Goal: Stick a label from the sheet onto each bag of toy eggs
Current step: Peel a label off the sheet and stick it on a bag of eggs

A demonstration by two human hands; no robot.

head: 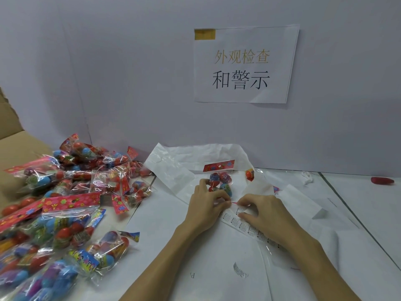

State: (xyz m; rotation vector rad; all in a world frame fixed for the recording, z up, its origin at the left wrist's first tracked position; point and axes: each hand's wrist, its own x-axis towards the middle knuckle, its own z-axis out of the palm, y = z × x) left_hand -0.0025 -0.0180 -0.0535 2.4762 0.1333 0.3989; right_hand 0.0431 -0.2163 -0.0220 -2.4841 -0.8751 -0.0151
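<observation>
Clear plastic bag of colourful toy eggs with red floral header card [220, 178], lying at centre on crumpled white plastic sheeting [173, 161] over the white surface [358, 205]. Left hand [208, 203], at 6 o'clock of that bag, fingers curled, pinching at the white label sheet with small printed warning labels [240, 222]. Right hand [263, 213] at 3 o'clock of the left, fingers curled down onto the same sheet. Heap of similar egg bags [71, 198] at 9 o'clock. White paper sign with Chinese characters [245, 64] at 12 o'clock on the wall.
</observation>
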